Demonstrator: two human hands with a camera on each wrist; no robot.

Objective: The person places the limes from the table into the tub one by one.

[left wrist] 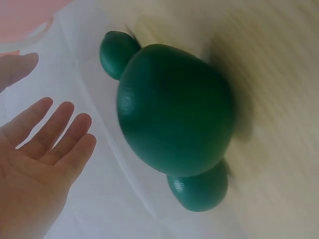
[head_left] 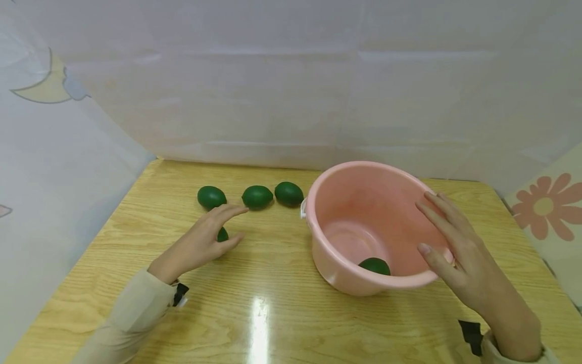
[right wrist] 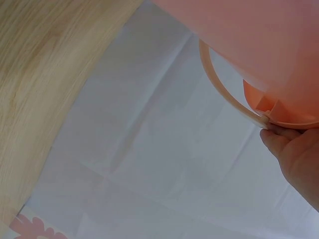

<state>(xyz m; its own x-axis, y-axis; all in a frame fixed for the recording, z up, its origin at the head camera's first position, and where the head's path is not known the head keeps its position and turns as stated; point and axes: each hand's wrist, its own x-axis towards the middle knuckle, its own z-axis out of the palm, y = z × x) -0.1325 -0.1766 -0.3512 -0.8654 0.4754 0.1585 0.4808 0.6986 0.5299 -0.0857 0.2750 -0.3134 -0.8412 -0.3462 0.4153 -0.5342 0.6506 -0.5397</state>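
My left hand (head_left: 200, 240) hovers with spread fingers over a dark green lime (head_left: 223, 234), partly hidden behind it. In the left wrist view, this lime (left wrist: 174, 112) sits beside the palm, apart from the fingers. My right hand (head_left: 468, 263) rests at the right rim of a pink bucket (head_left: 334, 255), its fingers extended over the opening. From the right wrist, its fingertips (right wrist: 271, 139) show right at the rim, by the handle's joint. Inside the bucket, near its front wall, lies another lime (head_left: 375, 266).
Toward the back of the wooden table (head_left: 273, 313) lie a left lime (head_left: 211, 197), a middle lime (head_left: 257, 197) and a right lime (head_left: 289, 193), the last close to the bucket. A pale sheet (head_left: 254, 101) hangs behind the table. The bucket's handle (right wrist: 224, 92) hangs below its rim.
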